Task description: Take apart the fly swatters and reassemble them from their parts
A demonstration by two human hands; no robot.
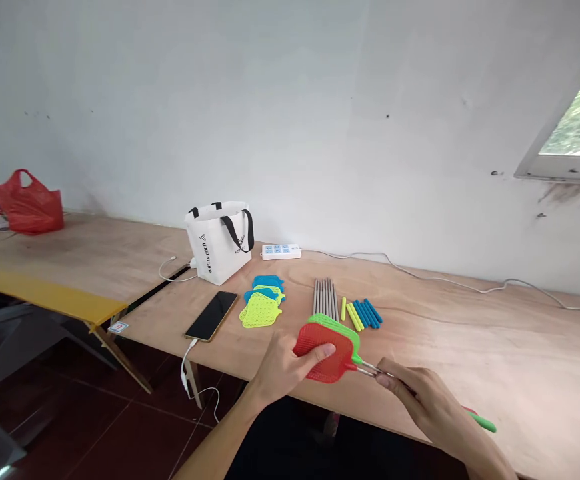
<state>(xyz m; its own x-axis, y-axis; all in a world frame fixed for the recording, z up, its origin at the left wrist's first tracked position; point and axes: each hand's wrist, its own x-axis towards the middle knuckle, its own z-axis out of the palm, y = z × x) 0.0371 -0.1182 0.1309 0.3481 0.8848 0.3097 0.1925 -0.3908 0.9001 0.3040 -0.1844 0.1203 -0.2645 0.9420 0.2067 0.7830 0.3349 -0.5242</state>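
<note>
My left hand (290, 367) is closed on the mesh head of a red fly swatter (331, 360), its thumb pressed flat on top. Just behind it lies the head of a green fly swatter (347, 333). My right hand (415, 397) grips the metal rods of both swatters; a green handle end (483, 421) pokes out past the wrist. Beyond the swatters, several grey metal rods (325, 297) lie side by side. To their right are yellow handle tubes (355, 317) and blue handle tubes (369, 313). Loose yellow swatter heads (261, 312) and blue swatter heads (269, 281) overlap to the left.
A phone (213, 316) on a white charging cable (185, 373) lies near the front edge. Behind stand a white tote bag (215, 247) and a power strip (281, 251), its cord running along the wall. A red plastic bag (30, 203) rests on the left table (95, 247).
</note>
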